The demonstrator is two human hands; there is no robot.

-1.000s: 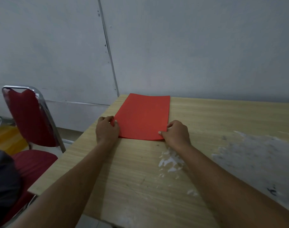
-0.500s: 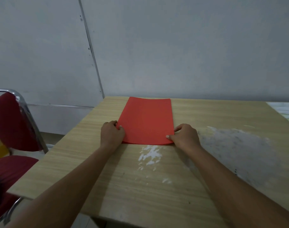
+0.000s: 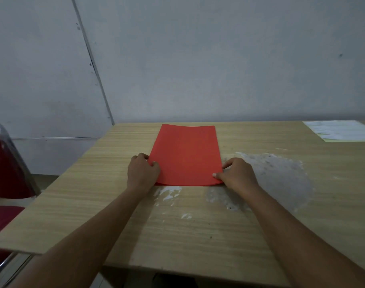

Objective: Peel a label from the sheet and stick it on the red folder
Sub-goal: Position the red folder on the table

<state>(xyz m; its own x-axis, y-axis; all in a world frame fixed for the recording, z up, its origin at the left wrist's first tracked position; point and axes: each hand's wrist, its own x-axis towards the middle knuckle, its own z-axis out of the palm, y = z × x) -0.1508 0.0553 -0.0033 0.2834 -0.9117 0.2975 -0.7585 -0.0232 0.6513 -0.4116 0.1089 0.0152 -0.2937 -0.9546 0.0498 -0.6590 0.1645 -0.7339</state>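
The red folder [image 3: 185, 154] lies flat on the wooden table [image 3: 94, 200], its long side running away from me toward the wall. My left hand [image 3: 142, 172] pinches the folder's near left corner, thumb on top. My right hand [image 3: 237, 175] pinches the near right corner the same way. A pale sheet [image 3: 341, 130], probably the label sheet, lies flat at the table's far right, well apart from both hands; its right part is cut off by the frame.
The table top has worn grey and white patches [image 3: 275, 175] to the right of the folder and just in front of it. A red chair with a chrome frame [image 3: 5, 163] stands off the table's left edge. A grey wall rises right behind the table.
The view has swung to the right, so the chair slid out at the left and the pale sheet came into sight. The folder, held at both corners, sits more squarely in front of me.
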